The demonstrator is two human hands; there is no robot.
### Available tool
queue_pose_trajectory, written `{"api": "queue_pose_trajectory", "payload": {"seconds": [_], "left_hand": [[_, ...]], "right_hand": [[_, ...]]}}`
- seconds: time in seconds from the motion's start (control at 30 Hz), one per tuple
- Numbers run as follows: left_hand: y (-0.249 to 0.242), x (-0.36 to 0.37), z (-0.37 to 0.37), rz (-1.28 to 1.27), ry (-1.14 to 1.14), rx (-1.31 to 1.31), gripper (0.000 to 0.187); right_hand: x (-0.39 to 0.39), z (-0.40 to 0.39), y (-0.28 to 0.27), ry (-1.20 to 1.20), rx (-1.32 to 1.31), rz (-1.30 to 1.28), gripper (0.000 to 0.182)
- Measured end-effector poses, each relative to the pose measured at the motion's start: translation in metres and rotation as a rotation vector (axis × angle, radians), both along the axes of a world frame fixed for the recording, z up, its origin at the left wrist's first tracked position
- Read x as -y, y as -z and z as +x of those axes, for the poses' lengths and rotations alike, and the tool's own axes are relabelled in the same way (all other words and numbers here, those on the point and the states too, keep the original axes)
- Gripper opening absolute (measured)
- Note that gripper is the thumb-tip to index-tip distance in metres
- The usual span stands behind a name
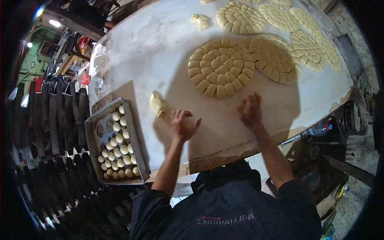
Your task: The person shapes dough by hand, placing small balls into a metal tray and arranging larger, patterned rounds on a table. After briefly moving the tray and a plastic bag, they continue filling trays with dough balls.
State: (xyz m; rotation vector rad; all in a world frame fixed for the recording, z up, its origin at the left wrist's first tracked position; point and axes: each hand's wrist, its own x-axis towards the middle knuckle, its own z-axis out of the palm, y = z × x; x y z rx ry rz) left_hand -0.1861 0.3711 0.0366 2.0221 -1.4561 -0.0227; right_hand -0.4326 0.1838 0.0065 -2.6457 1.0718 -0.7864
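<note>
My left hand (185,126) is low over the pale worktable (132,56), thumb spread away from lightly bent fingers. Just beyond its fingertips lies an elongated lump of dough (158,105). To the right, my right hand (251,112) is above the table with its fingers bent and smeared by motion; whatever may be under its palm is hidden. Ahead of the right hand sits a round slab of dough (221,69), cut into rings of small pieces. A second cut dough round (274,59) touches it on the right, partly in shadow.
A metal tray (138,140) with several dough balls (117,152) stands at the table's left edge. More cut dough rounds (240,18) cover the far right, with a small dough scrap (200,21) beside them. A plastic bottle (320,129) lies below the right edge.
</note>
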Motion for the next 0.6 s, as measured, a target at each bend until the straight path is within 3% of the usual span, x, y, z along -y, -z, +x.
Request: {"api": "queue_pose_trajectory", "payload": {"seconds": [0.07,0.13,0.17,0.2,0.27,0.33,0.43,0.53,0.6], "left_hand": [[0.009,0.006,-0.042,0.128,-0.003,-0.274,0.023],[0.031,-0.019,-0.080,0.135,0.125,0.188,0.018],[0.026,-0.044,-0.084,0.109,0.197,0.136,0.016],[0.019,-0.064,-0.078,0.083,0.268,0.082,0.014],[0.017,-0.085,-0.036,0.102,0.166,-0.070,0.014],[0.000,-0.052,0.000,0.128,-0.073,0.124,0.017],[-0.016,0.028,-0.004,0.029,-0.160,-0.003,0.021],[-0.007,0.036,-0.045,0.072,-0.095,-0.136,0.021],[0.019,-0.010,-0.061,0.101,0.102,-0.016,0.019]], "right_hand": [[-0.037,0.008,0.011,-0.118,-0.057,0.134,0.033],[-0.062,-0.013,-0.006,-0.387,-0.087,0.315,0.034],[-0.060,-0.032,-0.025,-0.540,-0.114,0.364,0.033],[-0.044,-0.053,-0.011,-0.549,-0.107,0.364,0.033],[-0.013,-0.093,0.028,-0.546,-0.194,0.053,0.031],[0.036,-0.069,-0.003,-0.309,-0.173,0.189,0.031],[0.045,0.001,-0.017,-0.116,0.019,0.264,0.033],[0.002,0.009,-0.004,-0.218,-0.052,0.121,0.033],[-0.010,-0.028,-0.010,-0.353,-0.079,0.142,0.031]]}}
